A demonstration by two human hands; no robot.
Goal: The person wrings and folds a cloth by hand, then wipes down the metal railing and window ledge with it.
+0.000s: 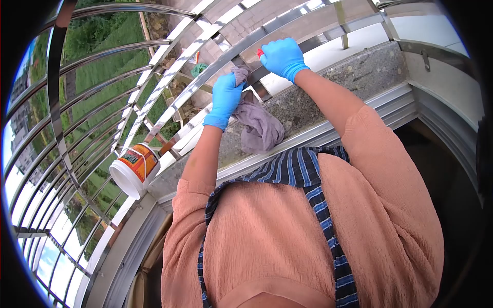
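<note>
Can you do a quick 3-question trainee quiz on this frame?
1. True or false: both hands wear blue gloves.
2. Which hand holds the grey cloth: A left, B right?
3. What stands on the stone ledge, left of the arms?

Key:
1. True: left hand and right hand are both gloved.
2. A: the grey cloth hangs from the left hand against a metal bar.
3. A white tub on the stone ledge.
</note>
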